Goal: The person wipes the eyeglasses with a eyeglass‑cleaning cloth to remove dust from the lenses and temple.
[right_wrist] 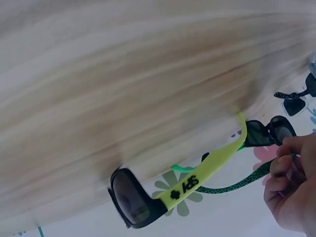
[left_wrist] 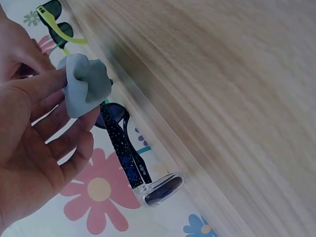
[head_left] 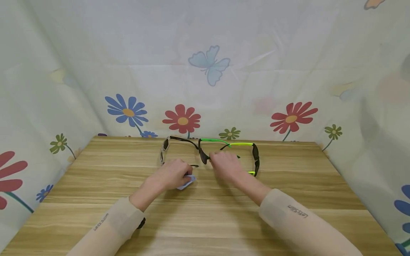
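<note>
My left hand (head_left: pixel 174 173) pinches a crumpled pale blue cloth (left_wrist: pixel 88 85) between thumb and fingers, low over the table. My right hand (head_left: pixel 225 164) pinches the middle pair of sunglasses (head_left: pixel 203 156), dark-lensed with green temples, at the hinge end of one temple. That temple (right_wrist: pixel 247 180) shows a dark speckled pattern in the right wrist view. Left of it stand clear-framed sunglasses (head_left: pixel 165 143) with black speckled temples, partly behind my left hand. To the right are sunglasses with neon-yellow temples (right_wrist: pixel 200 174) and a black front, partly covered by my right forearm.
All three pairs stand with temples unfolded near the back of the wood-grain table (head_left: pixel 205 217). Behind them hangs a white curtain (head_left: pixel 153 78) printed with flowers and a butterfly, which also closes in both sides. A small black object (head_left: pixel 141 223) shows beside the left sleeve.
</note>
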The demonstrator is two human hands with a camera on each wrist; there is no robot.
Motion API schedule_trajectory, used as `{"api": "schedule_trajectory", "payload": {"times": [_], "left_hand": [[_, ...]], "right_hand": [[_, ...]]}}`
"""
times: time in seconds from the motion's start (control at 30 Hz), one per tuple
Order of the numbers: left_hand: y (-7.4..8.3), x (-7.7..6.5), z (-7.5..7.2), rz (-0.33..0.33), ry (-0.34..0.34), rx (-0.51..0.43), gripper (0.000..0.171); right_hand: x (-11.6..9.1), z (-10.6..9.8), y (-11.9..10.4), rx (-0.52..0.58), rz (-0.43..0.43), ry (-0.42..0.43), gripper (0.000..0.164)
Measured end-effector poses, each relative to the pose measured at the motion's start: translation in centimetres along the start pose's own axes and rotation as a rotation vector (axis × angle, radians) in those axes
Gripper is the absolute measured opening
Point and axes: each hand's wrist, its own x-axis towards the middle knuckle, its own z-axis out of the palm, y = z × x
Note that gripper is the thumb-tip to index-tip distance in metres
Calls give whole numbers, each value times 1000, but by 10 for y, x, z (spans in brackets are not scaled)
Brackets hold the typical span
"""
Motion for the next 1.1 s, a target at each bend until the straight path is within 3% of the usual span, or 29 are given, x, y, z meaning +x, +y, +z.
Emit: {"api": "schedule_trajectory", "payload": {"times": [0.2, 0.4, 0.6, 0.8, 1.1], "left_hand": [[0, 0, -1, -11, -10, 9, 23], [0, 0, -2, 21, -3, 1, 25], [-2, 0, -1, 47, 22, 15, 24], [-2, -1, -2, 69, 51, 5, 10], [-1, -1, -3, 37, 47, -46, 6]], "right_hand": [[-1, -7, 6, -40, -9, 10, 14], [-3, -14, 12, -63, -35, 48, 20], [-4, -20, 19, 5, -52, 56, 17], [-6, -22, 26, 55, -70, 126, 15], [-14, -32, 36, 184, -63, 184, 11]]}}
